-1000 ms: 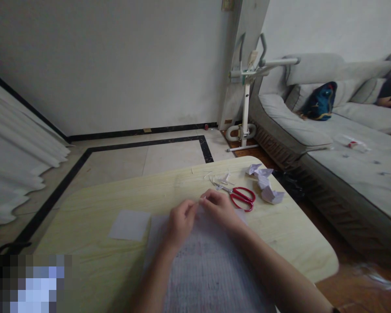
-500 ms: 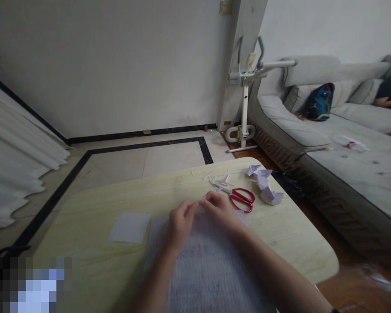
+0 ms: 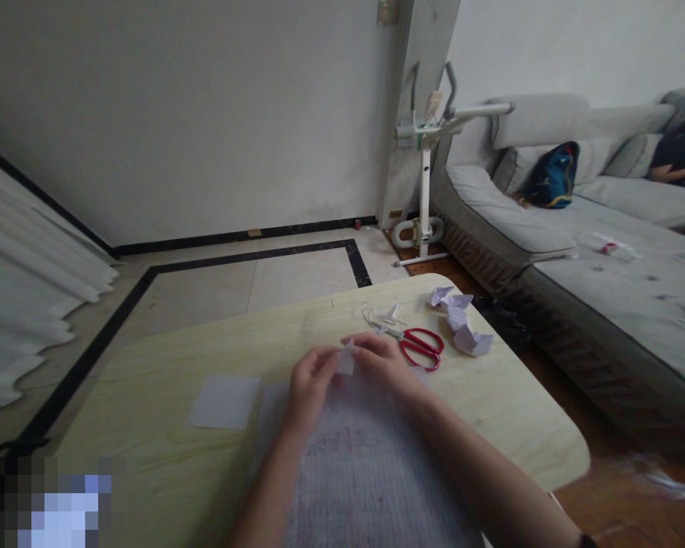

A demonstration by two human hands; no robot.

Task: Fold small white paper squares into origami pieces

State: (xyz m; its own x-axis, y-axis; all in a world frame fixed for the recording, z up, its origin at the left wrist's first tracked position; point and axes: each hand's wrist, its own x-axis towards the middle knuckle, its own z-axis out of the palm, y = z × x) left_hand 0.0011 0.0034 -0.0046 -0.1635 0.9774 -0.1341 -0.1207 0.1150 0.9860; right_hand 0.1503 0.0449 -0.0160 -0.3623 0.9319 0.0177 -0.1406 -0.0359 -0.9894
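Between my two hands is a small folded piece of white paper (image 3: pixel 346 360), pinched from both sides. My left hand (image 3: pixel 313 380) is closed on its left edge, and my right hand (image 3: pixel 383 367) grips the right edge; some of the paper is hidden by the fingers. Under my forearms lies a large sheet of lined paper with writing (image 3: pixel 371 472). Red-handled scissors (image 3: pixel 422 348) rest just beyond my right hand, blades toward the left. A square of white paper (image 3: pixel 225 402) lies flat to the left of the lined sheet.
Several folded paper shapes (image 3: pixel 460 312) sit by the far right of the table (image 3: pixel 525 426). Thin paper scraps (image 3: pixel 389 312) lie near the scissor tips. Beyond are a grey sofa (image 3: pixel 622 281) with a backpack (image 3: pixel 556 175), a seated person (image 3: pixel 682 156), and white exercise equipment (image 3: pixel 425 183).
The folded paper now shows as a small pointed piece between my fingers, where it was mostly hidden before. My hands have moved slightly apart. The view has shifted a little.
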